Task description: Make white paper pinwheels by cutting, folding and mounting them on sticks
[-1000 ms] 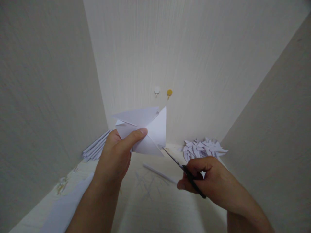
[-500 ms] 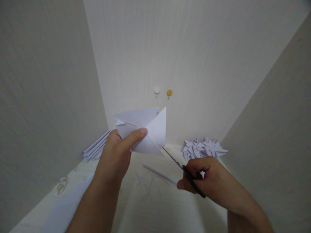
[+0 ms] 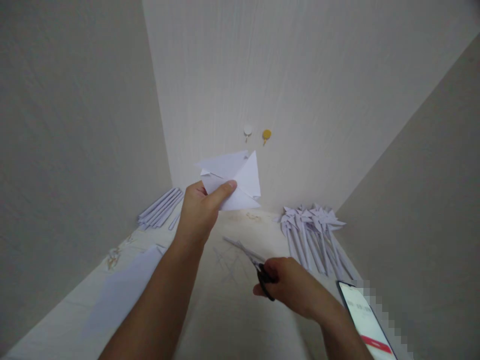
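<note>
A square of white paper (image 3: 247,177), slit from its corners toward the middle, is pinched in my left hand (image 3: 200,207) with the thumb on its centre. It is held up above the table, in front of the back wall. Lower and to the right, my right hand (image 3: 287,280) is closed on black-handled scissors (image 3: 258,261). Their blades point up and left, apart from the paper. Beneath the blades, thin paper scraps (image 3: 228,265) lie on the table, and a rolled paper stick seems to lie alongside the scissors, partly hidden.
Rolled paper sticks (image 3: 161,207) are piled at the back left. White paper sheets (image 3: 123,290) lie at the left front. Several paper pinwheels (image 3: 311,225) on sticks lie at the back right, near a phone (image 3: 365,320). Two hooks, one white (image 3: 247,131), one yellow (image 3: 266,134), are on the wall.
The scissors have come away from the paper's corner, down and left with my right hand. The view has shifted, bringing the phone and the pinwheel sticks into sight.
</note>
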`<action>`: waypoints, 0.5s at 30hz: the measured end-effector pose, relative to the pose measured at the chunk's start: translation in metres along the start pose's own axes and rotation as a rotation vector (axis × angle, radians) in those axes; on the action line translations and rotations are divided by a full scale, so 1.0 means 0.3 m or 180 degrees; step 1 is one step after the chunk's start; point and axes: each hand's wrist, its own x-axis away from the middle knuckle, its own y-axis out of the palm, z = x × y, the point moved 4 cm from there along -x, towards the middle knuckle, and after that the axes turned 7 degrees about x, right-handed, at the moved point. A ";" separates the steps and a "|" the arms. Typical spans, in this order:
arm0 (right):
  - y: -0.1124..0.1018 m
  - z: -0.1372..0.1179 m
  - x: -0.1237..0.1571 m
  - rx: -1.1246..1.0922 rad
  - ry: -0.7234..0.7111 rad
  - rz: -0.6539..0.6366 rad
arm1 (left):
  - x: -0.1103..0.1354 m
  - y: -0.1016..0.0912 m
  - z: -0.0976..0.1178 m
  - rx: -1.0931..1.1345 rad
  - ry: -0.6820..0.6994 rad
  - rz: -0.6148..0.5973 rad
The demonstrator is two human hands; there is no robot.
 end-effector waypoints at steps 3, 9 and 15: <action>0.104 0.017 0.079 0.0345 0.0120 0.0018 | 0.040 0.021 0.003 0.0019 -0.0114 -0.0236; 0.162 0.117 0.224 -0.0351 0.0329 0.0687 | 0.230 0.011 -0.006 -0.0420 -0.0528 -0.0440; 0.196 0.097 0.331 -0.2471 0.0087 0.1148 | 0.432 -0.125 0.040 -0.0536 -0.0721 -0.0651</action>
